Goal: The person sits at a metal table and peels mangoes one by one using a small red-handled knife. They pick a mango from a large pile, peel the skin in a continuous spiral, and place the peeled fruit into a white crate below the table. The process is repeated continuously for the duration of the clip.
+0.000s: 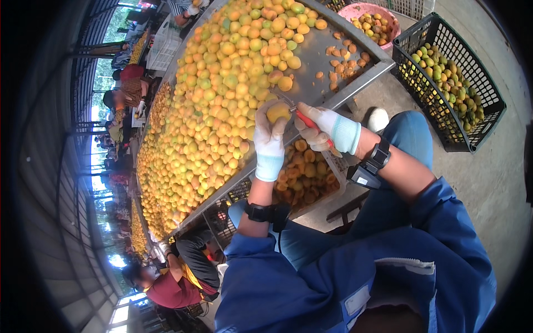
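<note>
My left hand [266, 129], in a white glove with a pale blue cuff, grips a yellow apricot [278, 113] at the near edge of a metal table [310, 79]. In my gloved right hand [322, 125] is a small tool with a red handle [307, 120], its metal tip against the apricot's right side. Whether the tip has entered the fruit is hidden. Beyond both hands lies a large heap of apricots [225, 91]. Several brown apricot stones [342, 64] lie on the bare metal to the right. Below my hands sits a crate of halved apricots [310, 175].
A black plastic crate [466, 48] of greenish fruit stands on the floor at right. Near the table's far corner is a pink basin [385, 18] with more fruit. A co-worker [175, 283] in dark red sits at lower left. Other people work at tables farther left.
</note>
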{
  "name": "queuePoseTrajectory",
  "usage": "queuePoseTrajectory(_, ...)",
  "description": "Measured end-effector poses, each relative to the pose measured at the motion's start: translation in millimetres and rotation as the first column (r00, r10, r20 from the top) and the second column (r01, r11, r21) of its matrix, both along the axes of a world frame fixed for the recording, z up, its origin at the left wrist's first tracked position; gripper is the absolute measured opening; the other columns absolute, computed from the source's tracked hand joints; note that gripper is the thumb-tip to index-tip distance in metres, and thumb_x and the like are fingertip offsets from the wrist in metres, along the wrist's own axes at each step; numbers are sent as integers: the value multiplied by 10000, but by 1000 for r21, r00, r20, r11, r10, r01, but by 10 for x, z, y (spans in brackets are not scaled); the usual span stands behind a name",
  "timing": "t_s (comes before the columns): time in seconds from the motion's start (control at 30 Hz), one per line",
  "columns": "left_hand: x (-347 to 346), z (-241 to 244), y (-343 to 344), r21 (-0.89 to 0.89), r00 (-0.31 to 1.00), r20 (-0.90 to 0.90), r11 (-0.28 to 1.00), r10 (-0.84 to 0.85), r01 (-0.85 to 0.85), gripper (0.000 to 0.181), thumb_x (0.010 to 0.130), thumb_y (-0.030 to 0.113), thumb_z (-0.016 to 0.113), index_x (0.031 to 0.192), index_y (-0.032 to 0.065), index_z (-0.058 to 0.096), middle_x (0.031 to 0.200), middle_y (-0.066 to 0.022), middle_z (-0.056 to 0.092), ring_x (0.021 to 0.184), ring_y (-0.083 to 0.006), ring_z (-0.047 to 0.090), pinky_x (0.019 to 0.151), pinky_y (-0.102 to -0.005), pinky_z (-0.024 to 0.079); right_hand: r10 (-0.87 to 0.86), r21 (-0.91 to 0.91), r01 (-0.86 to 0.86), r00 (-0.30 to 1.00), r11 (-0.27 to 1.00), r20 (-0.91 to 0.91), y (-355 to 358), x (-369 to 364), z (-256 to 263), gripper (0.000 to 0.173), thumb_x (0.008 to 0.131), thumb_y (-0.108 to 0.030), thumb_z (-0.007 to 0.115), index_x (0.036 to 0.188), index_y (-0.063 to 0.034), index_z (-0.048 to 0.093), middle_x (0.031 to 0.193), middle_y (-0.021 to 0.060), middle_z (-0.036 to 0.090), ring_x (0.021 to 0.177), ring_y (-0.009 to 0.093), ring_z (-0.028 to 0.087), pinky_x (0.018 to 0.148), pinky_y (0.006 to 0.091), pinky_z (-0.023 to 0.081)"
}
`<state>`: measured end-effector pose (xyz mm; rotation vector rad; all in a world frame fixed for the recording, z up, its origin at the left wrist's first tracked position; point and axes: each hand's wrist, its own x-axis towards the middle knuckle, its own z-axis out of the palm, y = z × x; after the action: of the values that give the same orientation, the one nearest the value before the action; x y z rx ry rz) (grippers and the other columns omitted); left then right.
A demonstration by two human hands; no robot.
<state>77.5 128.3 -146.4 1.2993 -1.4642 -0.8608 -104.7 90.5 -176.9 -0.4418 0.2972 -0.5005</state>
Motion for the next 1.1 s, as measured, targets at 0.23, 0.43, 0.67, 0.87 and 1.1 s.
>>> queuePoseTrajectory(0.23, -91, -35, -26, -54, 986, -164, 999, -5, -4, 455, 969, 129, 604, 1362, -33, 439, 1257, -121, 558, 1162, -198, 537, 1056, -333, 413, 88, 109, -134, 934, 985, 347, -61, 74, -91, 487, 1064, -531, 401, 918, -88, 543, 565, -47, 393, 393, 65, 343, 353, 241, 222)
queuePoseTrajectory(0.43, -111, -63, -48, -27, 982, -187, 1000, -1, -4, 461, 962, 76, 622, 1371, -34, 439, 1266, -114, 562, 1172, -186, 541, 1043, -314, 424, -323, -326, 215, 888, 921, -327, -3, 58, 26, 524, 1057, -501, 422, 797, -62, 541, 538, 6, 456, 371, 107, 420, 343, 276, 311)
queuePoseTrajectory(0.67, -54, -116, -32, 3, 991, -132, 1000, 19, -18, 458, 968, 160, 665, 1339, -41, 486, 1254, -105, 582, 1129, -178, 569, 969, -301, 479, -374, -397, 220, 851, 891, -368, 1, 52, 71, 565, 1047, -504, 446, 683, -73, 489, 512, -6, 408, 354, 113, 393, 336, 300, 296)
queuePoseTrajectory(0.87, -119, -120, -2, 92, 945, -322, 995, 51, -22, 509, 1036, 295, 588, 1368, -69, 461, 1255, -132, 594, 1076, -209, 612, 910, -345, 530, -142, -237, 88, 964, 967, -224, -51, -52, 112, 561, 1035, -561, 417, 685, -126, 478, 499, -28, 372, 353, 105, 354, 344, 273, 252)
queuePoseTrajectory(1.1, -30, -252, -83, 182, 849, -513, 983, 125, -35, 562, 1058, 363, 523, 1406, -67, 424, 1306, -189, 575, 1065, -253, 613, 885, -396, 548, -85, -29, 91, 982, 995, 171, -156, -42, 51, 540, 1061, -537, 396, 740, -125, 534, 523, -38, 420, 375, 93, 371, 367, 250, 276)
